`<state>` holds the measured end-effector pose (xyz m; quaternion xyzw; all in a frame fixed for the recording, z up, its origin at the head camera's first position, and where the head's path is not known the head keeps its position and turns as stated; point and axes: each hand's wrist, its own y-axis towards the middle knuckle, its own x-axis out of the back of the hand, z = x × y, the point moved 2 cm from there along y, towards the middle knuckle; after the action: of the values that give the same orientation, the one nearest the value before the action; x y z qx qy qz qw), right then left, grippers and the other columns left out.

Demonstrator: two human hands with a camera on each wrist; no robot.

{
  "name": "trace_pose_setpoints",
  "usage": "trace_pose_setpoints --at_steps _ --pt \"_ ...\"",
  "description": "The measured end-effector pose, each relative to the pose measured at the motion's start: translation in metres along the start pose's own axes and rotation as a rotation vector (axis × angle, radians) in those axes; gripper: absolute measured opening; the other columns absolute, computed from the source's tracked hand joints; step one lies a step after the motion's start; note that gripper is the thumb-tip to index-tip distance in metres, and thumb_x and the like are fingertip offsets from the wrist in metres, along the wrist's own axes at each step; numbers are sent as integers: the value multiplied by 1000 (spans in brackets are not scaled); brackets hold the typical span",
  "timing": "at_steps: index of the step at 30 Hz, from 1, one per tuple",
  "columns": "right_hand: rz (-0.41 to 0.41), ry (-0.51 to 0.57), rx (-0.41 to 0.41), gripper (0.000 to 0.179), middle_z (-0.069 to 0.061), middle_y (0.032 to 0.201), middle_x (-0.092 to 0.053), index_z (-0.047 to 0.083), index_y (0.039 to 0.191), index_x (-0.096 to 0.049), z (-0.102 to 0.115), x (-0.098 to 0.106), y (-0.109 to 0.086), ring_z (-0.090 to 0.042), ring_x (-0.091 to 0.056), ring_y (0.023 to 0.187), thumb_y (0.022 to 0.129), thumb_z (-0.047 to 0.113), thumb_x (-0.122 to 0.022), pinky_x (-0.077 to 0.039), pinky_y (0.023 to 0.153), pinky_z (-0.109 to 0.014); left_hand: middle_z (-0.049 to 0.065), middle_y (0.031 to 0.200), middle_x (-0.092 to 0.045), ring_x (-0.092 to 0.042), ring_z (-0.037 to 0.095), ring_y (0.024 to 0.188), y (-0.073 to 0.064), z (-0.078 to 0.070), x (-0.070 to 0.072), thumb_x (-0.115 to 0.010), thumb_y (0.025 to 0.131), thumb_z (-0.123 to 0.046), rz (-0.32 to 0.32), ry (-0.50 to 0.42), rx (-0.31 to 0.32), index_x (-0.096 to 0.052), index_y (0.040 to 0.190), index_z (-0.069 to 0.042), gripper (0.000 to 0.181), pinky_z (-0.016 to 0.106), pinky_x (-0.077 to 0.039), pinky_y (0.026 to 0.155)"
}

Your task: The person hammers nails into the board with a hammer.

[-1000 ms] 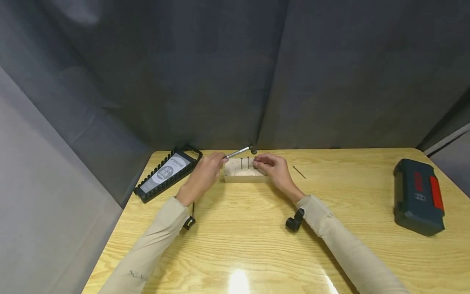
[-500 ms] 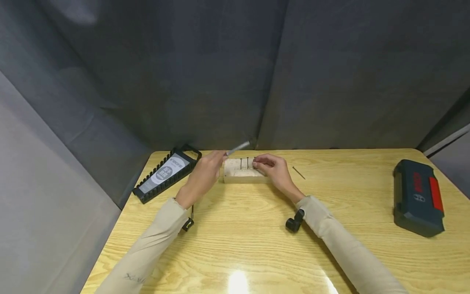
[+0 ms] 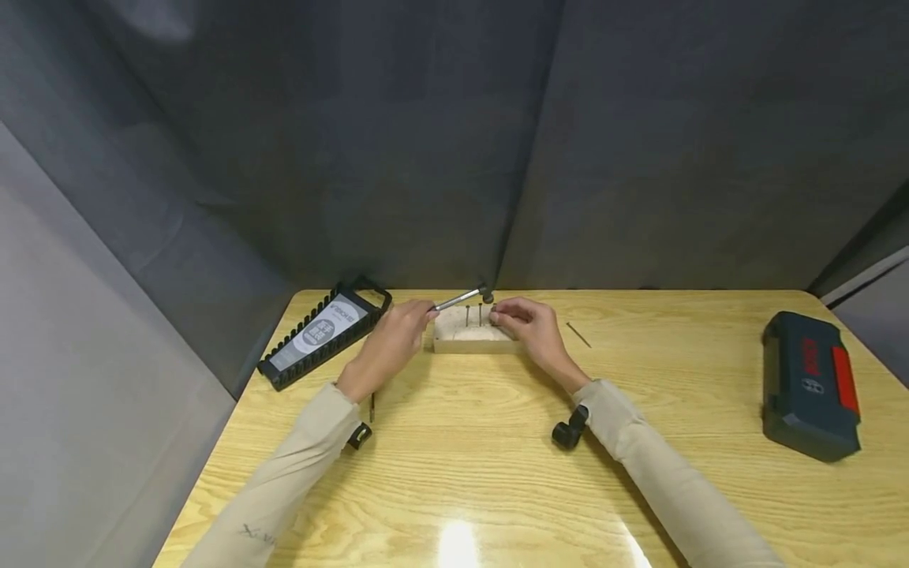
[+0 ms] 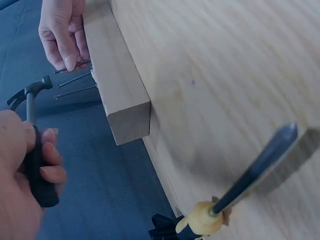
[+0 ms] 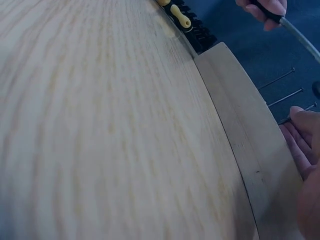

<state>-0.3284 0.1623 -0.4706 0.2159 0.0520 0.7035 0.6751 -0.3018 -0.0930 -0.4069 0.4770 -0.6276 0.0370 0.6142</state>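
A claw hammer [image 3: 458,300] is held by its dark grip in my left hand [image 3: 398,331], its head just above the pinched nail. My right hand [image 3: 533,327] pinches that nail [image 4: 75,66] between thumb and fingers, at the top of a pale wooden block [image 3: 472,345]. The nail's head shows above the fingertips in the right wrist view; its lower end is partly hidden by them. Two more nails stand upright in the block to the left, one nearer [image 4: 75,80] and one farther [image 4: 75,91] from the right hand.
A loose nail [image 3: 578,334] lies right of the block. On the left is a black wrench rack [image 3: 319,335]; a screwdriver [image 4: 255,170] with a yellowish handle lies below the left wrist. A dark Bosch case [image 3: 809,379] sits far right. A dark curtain [image 3: 454,158] hangs behind the table.
The hammer head was raised and blurred half a second ago; now it is lower, close over the nail. The right hand has stayed in place on the nail.
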Motion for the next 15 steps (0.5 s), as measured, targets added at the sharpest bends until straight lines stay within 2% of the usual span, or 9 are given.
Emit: trace_pose_setpoints --at_steps 3,5,7,10,11,12,13,15 --pt "-14 3 19 18 -28 106 -75 -8 111 -75 0 0 -1 -29 -74 93 95 1 -76 -54 78 -15 15 93 -71 -71 26 83 4 -2 1 -55 109 -6 30 21 -7 -68 106 5 18 36 -60 71" --pt "-25 7 29 17 -25 105 -76 -5 110 -76 -1 0 -3 -22 -75 92 95 3 -77 -54 79 -15 15 92 -70 -71 26 80 9 -4 6 -55 109 -7 0 32 -23 -68 106 6 18 36 -60 69" --pt "-27 9 38 16 -23 104 -77 -3 109 -77 -1 0 -5 -16 -74 90 95 5 -77 -55 79 -16 15 91 -68 -70 26 78 16 -8 13 -56 109 -7 -81 18 -38 -68 109 7 18 37 -59 67" --pt "-19 15 44 16 -21 104 -77 -1 109 -77 -2 1 -6 -11 -74 89 95 7 -77 -57 79 -18 17 91 -66 -68 27 77 22 -13 22 -56 108 -5 -244 -61 -39 -66 116 10 19 38 -59 67" --pt "-16 15 44 16 -21 104 -77 -1 109 -77 -2 1 -7 -11 -74 89 95 7 -77 -57 79 -19 18 92 -66 -68 28 77 23 -14 23 -55 108 -3 -285 -94 -35 -66 118 11 20 38 -59 68" --pt "-15 16 41 16 -21 104 -77 -1 109 -77 -2 1 -7 -10 -74 89 96 7 -77 -57 78 -19 18 92 -66 -67 28 77 22 -15 22 -55 108 -3 -299 -120 -29 -66 119 11 20 39 -58 67" --pt "-15 15 38 16 -21 104 -77 -1 109 -77 -2 1 -6 -9 -73 88 96 7 -77 -57 78 -19 18 92 -66 -68 28 78 21 -16 21 -55 108 -3 -287 -129 -25 -66 119 11 21 38 -59 67" --pt "-19 19 32 16 -21 104 -77 -1 109 -77 -2 0 -5 -7 -73 88 95 7 -77 -56 78 -18 17 91 -68 -69 27 78 17 -16 15 -55 108 -4 -211 -85 -12 -68 114 9 19 37 -60 68"
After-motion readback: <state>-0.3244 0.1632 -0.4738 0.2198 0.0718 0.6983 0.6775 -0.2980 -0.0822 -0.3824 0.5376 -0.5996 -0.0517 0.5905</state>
